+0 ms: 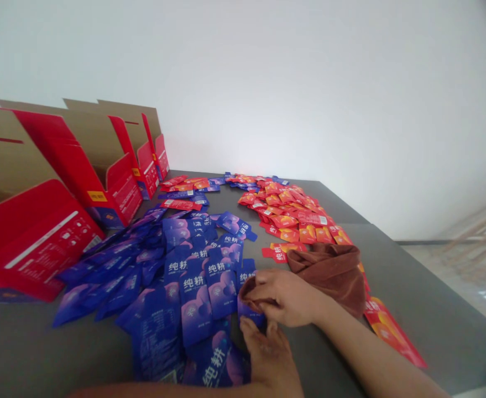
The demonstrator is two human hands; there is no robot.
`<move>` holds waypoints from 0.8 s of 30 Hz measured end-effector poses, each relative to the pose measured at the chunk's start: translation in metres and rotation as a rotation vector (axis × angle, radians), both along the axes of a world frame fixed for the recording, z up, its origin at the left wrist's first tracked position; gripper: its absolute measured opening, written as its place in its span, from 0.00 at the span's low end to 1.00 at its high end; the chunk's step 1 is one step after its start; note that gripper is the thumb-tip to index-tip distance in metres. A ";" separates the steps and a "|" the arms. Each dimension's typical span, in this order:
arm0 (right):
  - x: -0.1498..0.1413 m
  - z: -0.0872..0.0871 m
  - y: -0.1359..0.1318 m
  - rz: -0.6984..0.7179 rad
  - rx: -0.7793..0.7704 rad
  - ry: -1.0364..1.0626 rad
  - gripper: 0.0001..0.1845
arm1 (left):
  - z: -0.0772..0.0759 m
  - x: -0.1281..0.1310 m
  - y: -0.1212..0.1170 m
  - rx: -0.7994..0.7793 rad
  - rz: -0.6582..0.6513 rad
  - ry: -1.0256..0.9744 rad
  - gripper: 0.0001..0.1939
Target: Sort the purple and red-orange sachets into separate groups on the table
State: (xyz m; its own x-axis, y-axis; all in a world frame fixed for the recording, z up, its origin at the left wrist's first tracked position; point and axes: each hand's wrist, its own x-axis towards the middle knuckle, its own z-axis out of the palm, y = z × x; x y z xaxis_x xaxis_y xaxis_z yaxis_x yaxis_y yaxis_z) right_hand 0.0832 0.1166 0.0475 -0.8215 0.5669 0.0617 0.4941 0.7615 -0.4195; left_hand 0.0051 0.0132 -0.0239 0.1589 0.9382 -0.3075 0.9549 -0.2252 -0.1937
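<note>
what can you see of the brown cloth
The cloth is reddish brown and looks soft, perhaps velvety. It lies crumpled in loose folds beside the right hand, overlapping some red packets on the table. Brown fabric also shows in that hand's grip; whether it is the same piece is hidden.

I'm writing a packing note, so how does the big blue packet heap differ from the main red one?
The blue heap has blue-purple packets; the red heap has red ones with orange-yellow artwork. The blue heap reaches the left hand; the red heap lies mostly beyond the brown cloth. Both hold overlapping packets on the dark table.
</note>
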 end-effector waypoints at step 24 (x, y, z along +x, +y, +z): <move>0.013 -0.011 0.015 -0.177 -0.069 -0.007 0.12 | 0.001 -0.006 0.007 0.022 0.016 -0.041 0.31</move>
